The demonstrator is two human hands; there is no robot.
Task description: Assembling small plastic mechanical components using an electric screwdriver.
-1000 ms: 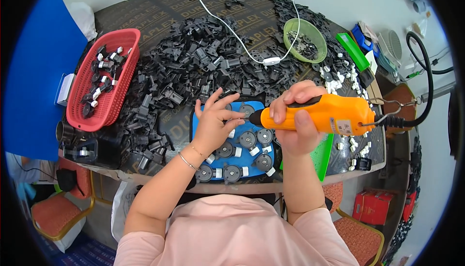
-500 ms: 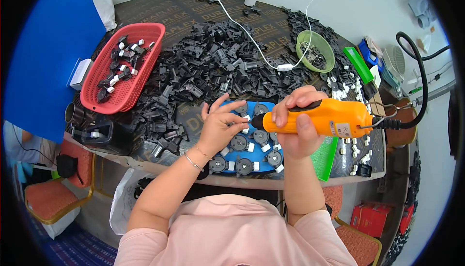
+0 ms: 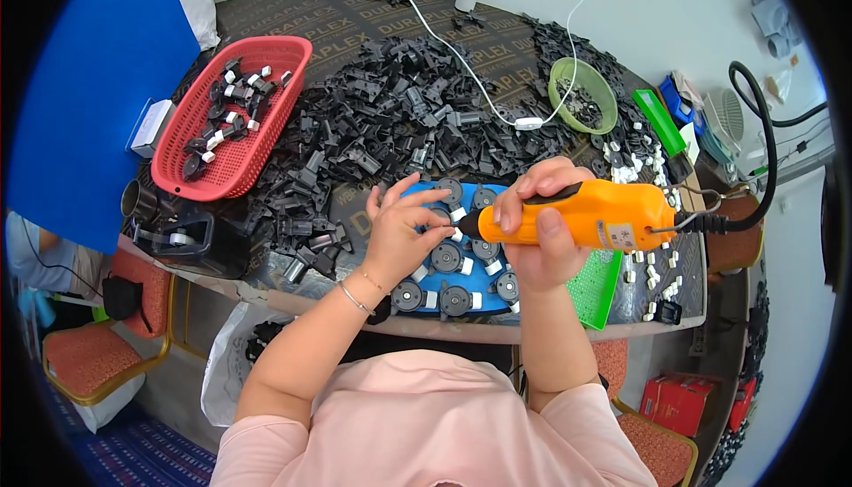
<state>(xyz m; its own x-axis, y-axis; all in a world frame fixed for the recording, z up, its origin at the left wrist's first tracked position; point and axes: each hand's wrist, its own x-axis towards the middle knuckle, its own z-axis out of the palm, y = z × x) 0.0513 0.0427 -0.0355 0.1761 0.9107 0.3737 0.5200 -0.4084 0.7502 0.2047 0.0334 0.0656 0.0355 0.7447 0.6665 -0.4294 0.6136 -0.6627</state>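
My right hand (image 3: 546,221) grips an orange electric screwdriver (image 3: 612,214), its black nose pointing left. At that nose, my left hand (image 3: 404,228) has its thumb and forefinger pinched together, with the other fingers spread. Whatever sits between those fingertips is too small to make out. Below both hands lies a blue tray (image 3: 485,299) with several round black casters (image 3: 446,257), each with a white tab at its side. The hands cover part of the tray's middle.
A red basket (image 3: 191,187) of black and white parts stands left. Heaped black brackets (image 3: 399,88) spread across the table. A green bowl (image 3: 608,123) of small metal pieces sits right, near scattered white pieces. A white cord (image 3: 444,48) and the screwdriver's black cable (image 3: 779,168) hang nearby.
The view has shifted slightly, so the table and tray appear a little farther right. Both hands keep nearly the same pose, the screwdriver's nose still at my left fingertips.
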